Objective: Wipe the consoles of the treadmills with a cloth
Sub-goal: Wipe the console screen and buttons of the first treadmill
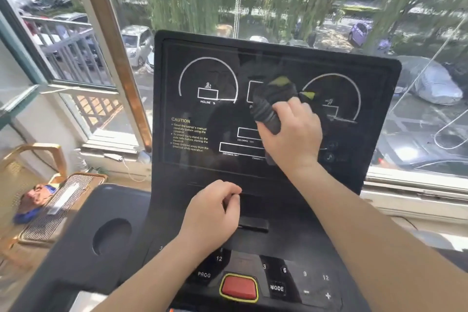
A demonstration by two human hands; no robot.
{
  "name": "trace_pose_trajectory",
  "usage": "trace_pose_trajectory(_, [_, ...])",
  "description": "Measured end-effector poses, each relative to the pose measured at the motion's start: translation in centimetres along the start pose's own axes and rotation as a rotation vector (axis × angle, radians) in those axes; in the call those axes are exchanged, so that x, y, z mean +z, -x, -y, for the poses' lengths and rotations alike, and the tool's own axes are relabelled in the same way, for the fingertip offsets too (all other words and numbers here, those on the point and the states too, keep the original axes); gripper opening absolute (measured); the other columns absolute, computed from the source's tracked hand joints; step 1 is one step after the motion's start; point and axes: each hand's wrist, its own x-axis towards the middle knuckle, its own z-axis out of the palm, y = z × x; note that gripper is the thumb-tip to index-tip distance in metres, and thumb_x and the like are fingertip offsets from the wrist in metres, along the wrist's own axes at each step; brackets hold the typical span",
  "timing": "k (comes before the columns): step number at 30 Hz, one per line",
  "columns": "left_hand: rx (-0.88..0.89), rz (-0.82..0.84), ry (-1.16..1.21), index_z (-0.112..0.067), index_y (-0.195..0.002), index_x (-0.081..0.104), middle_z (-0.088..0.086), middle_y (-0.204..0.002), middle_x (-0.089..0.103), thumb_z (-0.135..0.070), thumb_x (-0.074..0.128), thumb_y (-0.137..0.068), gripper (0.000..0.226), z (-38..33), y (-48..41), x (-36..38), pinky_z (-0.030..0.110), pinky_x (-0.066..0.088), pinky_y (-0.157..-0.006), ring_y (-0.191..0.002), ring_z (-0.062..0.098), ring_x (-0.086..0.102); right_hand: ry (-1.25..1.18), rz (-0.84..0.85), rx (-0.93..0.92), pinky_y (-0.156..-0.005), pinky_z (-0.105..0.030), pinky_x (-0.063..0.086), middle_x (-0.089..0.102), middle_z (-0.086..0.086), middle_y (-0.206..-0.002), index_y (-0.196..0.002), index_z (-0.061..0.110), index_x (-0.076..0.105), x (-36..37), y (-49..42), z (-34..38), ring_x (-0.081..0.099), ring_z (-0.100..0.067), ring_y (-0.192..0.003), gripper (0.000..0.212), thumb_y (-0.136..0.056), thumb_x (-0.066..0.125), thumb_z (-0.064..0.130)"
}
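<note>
A black treadmill console fills the middle of the view, with white dial outlines and a yellow CAUTION text on its upright panel. My right hand is shut on a bunched black cloth with yellow-green patches, pressed against the centre of the panel between the two dials. My left hand rests in a loose fist on the ledge below the panel, holding nothing that I can see. Lower down lies the button deck with a red stop button.
A cup-holder recess sits in the console's left wing. A large window stands right behind the console, with parked cars and trees outside. At the left are a wooden chair and a wicker tray with small items.
</note>
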Motion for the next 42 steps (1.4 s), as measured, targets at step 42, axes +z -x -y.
trace_pose_trajectory(42, [-0.071, 0.38, 0.102, -0.027, -0.097, 0.078, -0.031, -0.07, 0.062, -0.027, 0.062, -0.089, 0.019, -1.1, 15.9, 5.0, 0.023, 0.051, -0.066, -0.067, -0.005, 0.058, 0.148, 0.962, 0.48, -0.07, -0.039, 0.038, 0.059, 0.001, -0.107, -0.11, 0.021, 0.058, -11.8, 25.3, 3.3, 0.06, -0.028, -0.103, 0.039, -0.094, 0.059, 0.056])
